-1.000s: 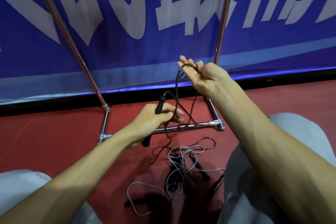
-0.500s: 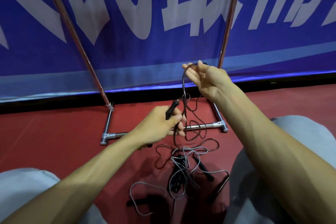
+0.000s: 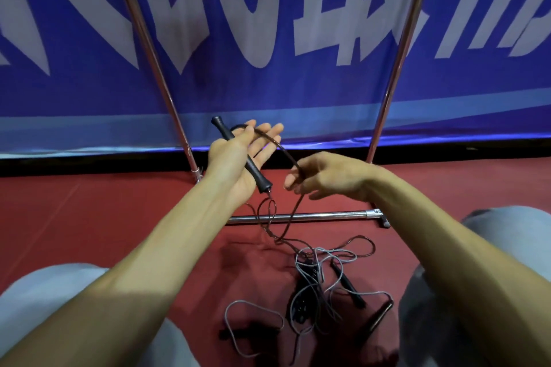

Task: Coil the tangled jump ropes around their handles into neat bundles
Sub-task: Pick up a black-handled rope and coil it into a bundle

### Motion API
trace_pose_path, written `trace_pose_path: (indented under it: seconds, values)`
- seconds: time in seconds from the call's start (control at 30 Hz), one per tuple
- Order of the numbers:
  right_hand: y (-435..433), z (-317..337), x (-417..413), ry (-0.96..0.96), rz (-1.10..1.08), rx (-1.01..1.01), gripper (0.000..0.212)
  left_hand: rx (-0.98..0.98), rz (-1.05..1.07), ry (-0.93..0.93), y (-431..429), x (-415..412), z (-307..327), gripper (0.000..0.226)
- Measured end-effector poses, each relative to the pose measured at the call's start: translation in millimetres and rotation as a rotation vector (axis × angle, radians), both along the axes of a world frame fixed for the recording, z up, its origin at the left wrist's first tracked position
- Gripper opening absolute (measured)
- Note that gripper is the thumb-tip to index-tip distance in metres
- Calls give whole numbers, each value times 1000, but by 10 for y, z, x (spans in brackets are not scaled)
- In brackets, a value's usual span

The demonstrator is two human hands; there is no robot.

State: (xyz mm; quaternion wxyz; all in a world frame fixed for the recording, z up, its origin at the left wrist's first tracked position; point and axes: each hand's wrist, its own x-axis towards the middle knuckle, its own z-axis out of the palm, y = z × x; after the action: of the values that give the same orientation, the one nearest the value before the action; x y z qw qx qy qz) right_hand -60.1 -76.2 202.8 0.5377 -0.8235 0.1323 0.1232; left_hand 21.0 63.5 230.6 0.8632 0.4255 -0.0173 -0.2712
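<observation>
Big blue banner with white lettering (image 3: 268, 39) fills the whole back of the view, with red sports flooring (image 3: 89, 217) under it and a chrome tube frame (image 3: 298, 216) standing on the floor just in front of the banner. I'm down low, my knees in light grey trousers (image 3: 492, 232) at the bottom corners. My left hand (image 3: 235, 164) is up with the palm facing me, fingers straight and a bit spread. The black ribbed jump-rope handle (image 3: 241, 155) lies slantwise across that palm, my thumb laid over it to pin it. Its thin dark cord (image 3: 286, 153) arcs over my left fingers to my right hand (image 3: 322, 176), which has its fingers curled and pinches the cord, and from there it drops to the floor. A couple of small loops hang off the handle's lower end. On the floor between my knees sits the tangled heap of grey and dark cords (image 3: 313, 277), with a spare black handle (image 3: 347, 283) at its right side and a loose grey loop (image 3: 253, 307) sprawled out to the left.
</observation>
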Motion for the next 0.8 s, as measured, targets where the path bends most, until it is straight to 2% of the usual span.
trace_pose_path:
  seconds: [0.07, 0.2, 0.4, 0.47, 0.6, 0.73, 0.8]
  values:
    - [28, -55, 4, 9, -10, -67, 21, -74, 20, 26, 27, 44, 49, 11]
    - [36, 1, 16, -97, -213, 124, 19, -82, 65, -7, 70, 115, 82, 10]
    - [-85, 270, -45, -330, -472, 292, 19, 36, 12, -106, 26, 74, 7, 11]
    - [-119, 356, -88, -394, -529, 414, 20, 151, -75, -174, -11, -4, -47, 11]
    - [-151, 475, -131, -490, -627, 735, 21, 406, -365, -413, -62, -203, -188, 32]
    - [-213, 532, -132, -545, -808, 1106, 11, 518, -643, -604, -91, -385, -285, 33]
    - [-245, 526, -139, -554, -834, 1190, 15, 518, -737, -707, -99, -436, -325, 36]
